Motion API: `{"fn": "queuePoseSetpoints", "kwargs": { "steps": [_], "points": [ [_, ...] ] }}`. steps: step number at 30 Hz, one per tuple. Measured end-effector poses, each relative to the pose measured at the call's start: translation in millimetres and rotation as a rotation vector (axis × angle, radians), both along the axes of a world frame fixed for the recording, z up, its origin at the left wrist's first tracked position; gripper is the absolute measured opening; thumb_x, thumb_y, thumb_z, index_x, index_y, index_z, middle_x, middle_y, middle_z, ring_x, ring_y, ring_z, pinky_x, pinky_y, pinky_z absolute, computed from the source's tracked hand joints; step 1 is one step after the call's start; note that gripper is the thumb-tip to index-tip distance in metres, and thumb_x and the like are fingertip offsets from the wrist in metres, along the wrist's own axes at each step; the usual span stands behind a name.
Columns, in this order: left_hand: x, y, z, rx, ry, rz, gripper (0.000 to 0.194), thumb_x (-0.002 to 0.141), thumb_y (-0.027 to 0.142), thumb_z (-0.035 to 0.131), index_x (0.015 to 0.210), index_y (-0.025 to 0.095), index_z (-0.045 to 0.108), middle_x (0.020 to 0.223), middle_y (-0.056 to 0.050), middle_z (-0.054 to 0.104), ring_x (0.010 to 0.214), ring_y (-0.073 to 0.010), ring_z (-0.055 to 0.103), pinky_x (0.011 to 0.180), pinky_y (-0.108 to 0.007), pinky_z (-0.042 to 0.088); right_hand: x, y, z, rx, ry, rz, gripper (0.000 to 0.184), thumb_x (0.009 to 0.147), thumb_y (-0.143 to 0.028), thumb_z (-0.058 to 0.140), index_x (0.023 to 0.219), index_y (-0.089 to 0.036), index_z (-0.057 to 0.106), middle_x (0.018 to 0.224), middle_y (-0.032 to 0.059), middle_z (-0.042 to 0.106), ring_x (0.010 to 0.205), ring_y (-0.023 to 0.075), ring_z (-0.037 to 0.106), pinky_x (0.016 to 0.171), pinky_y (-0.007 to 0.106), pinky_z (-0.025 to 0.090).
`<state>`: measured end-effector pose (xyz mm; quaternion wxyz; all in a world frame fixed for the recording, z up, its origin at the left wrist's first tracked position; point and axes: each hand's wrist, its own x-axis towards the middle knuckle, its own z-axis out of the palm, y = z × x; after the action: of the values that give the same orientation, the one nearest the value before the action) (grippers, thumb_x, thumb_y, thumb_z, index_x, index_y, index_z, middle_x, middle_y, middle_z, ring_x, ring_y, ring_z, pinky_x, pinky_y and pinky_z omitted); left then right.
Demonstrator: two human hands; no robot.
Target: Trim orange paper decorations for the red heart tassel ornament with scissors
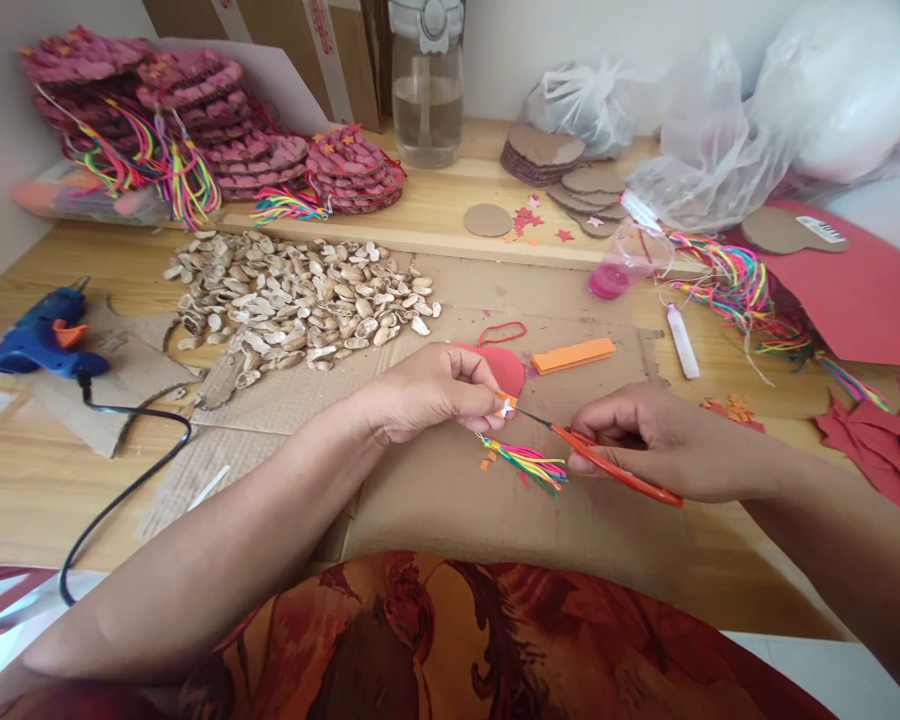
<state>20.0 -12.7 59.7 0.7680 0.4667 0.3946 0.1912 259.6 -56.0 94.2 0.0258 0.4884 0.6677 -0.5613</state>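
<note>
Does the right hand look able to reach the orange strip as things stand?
Probably yes: the orange strip lies uncovered just beyond the right hand, though that hand holds scissors it may need to set down.

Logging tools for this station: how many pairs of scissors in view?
1. The orange-handled scissors are in the right hand, blade tips at the small white-and-orange piece held in the left hand. Others could be hidden.

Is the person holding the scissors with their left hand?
No, the scissors are in the right hand; the left hand pinches a small orange-white piece.
</note>
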Motion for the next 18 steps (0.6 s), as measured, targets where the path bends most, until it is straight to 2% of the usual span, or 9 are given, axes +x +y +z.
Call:
{"fn": "queuePoseSetpoints", "kwargs": {
  "steps": [12, 18],
  "points": [
    [1.4, -0.5, -1.2, -0.011, -0.012, 0.026, 0.011, 0.068, 0.01, 0.07, 0.062, 0.01, 0.06, 0.063, -0.005, 0.066, 0.058, -0.0087, 0.061, 0.058, -0.02, 0.049, 0.2, -2.8, -4.4, -0.069, 0.011, -0.064, 0.033, 0.083, -0.045, 0.06, 0.066, -0.018, 0.053, 0.055, -0.005, 0.035, 0.05, 0.0077, 0.028, 0.044, 0.022, 0.021],
    [1.6, -1.3, -1.5, 0.007, -0.004, 0.04, 0.008, 0.066, 0.01, 0.07, 0.065, 0.009, 0.062, 0.065, -0.005, 0.067, 0.058, -0.0086, 0.061, 0.058, -0.02, 0.049, -2.0, -3.8, -4.9, -0.097, 0.009, -0.092, 0.034, 0.082, -0.049, 0.059, 0.071, -0.017, 0.058, 0.057, -0.0041, 0.04, 0.05, 0.0075, 0.03, 0.045, 0.021, 0.023]
  ]
}}
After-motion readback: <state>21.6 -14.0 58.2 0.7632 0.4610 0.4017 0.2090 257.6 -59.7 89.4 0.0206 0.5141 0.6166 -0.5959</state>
